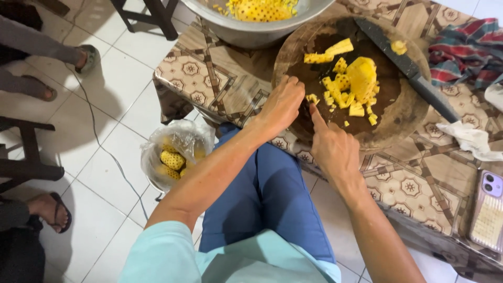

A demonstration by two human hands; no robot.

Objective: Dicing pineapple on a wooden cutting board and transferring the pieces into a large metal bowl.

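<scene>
Down on the round wooden cutting board (390,112), which serves as the landmark in the single head view, lies a heap of yellow pineapple pieces (352,86), spread from the board's middle toward its far side. The left hand (283,105) rests at the near left edge of the board, knuckles up and fingers curled under; whether it grips anything cannot be told. The right hand (331,149) sits at the board's near edge just beside the left, its forefinger stretched out toward a few small pineapple bits (313,98) that lie between the two hands, while its other fingers are folded in. The main heap is a little beyond both hands, toward the right of them.

Across the far right part of the board a long dark knife (406,65) lies slantwise, apart from both hands, with one yellow scrap (399,47) just past it. Beyond the board's far left stands a large metal bowl (251,29) holding more cut pineapple. To the board's right lie a checked cloth (463,50), a crumpled white tissue (471,139) and, nearer, a phone (488,212). All rest on a patterned table (209,73). Left of the board, on the tiled floor, a clear plastic bag (175,154) holds peeled pineapples. Other people's sandalled feet (86,57) show far to the left.
</scene>
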